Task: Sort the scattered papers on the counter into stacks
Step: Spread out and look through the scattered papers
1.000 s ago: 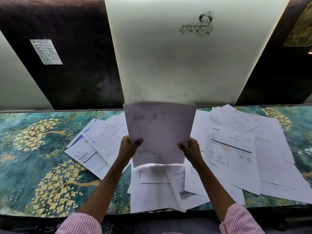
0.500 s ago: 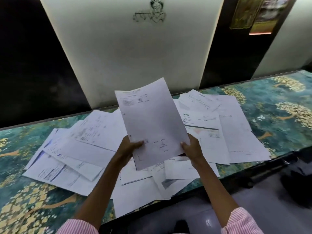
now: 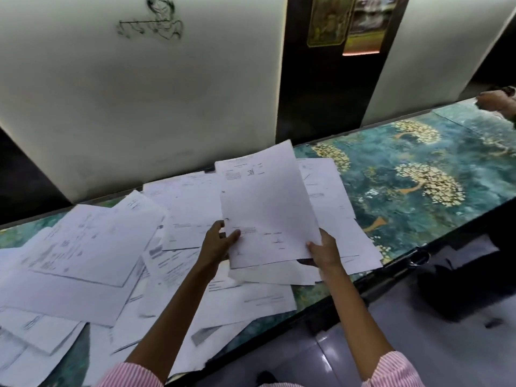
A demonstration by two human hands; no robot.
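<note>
Together the left hand (image 3: 218, 243) and right hand (image 3: 325, 251) pinch the lower corners of a white printed sheet (image 3: 268, 205), raised above loose white papers (image 3: 92, 247) scattered beneath them on the teal floral worktop (image 3: 418, 191)

You're holding a sheet (image 3: 268, 208) above the scattered papers (image 3: 92, 247) lying left on the counter (image 3: 418, 196).

It looked like an office or service desk: a long table (image 3: 418, 191) with a teal, gold-tree surface was strewn with printed forms (image 3: 92, 247), pale partition panels (image 3: 139, 107) stood behind it, and posters (image 3: 346, 20) hung on a dark wall.
</note>
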